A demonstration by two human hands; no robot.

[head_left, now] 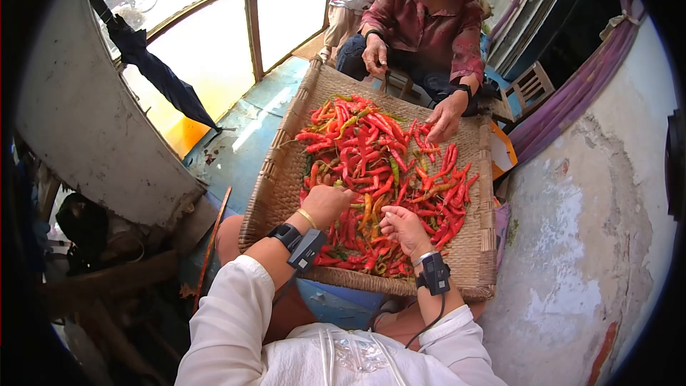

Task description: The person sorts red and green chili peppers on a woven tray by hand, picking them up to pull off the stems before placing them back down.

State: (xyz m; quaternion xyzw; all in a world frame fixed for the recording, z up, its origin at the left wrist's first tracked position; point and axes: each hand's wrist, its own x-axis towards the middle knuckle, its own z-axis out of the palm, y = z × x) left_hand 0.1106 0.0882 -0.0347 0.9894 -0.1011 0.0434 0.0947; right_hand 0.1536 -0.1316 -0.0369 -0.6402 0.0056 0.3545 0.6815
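Note:
A broad heap of chilli peppers [364,146], mostly red with some orange and green, lies in a woven basket tray [286,164] before me. Over the near left of the heap is my left hand [325,205], back upward, its fingers curled towards the chillies. What those fingers grip is hidden. My right hand [404,230] hovers at the near middle of the pile with thumb and fingers pinched together. Anything between them is too small to make out. Both wrists wear black strapped devices.
Across the tray sits another person [429,36], one hand [444,116] at the chillies, the other above the tray's far edge. A second person stands behind. A folded umbrella [161,64] hangs by the window at left; a worn wall [572,243] rises at right.

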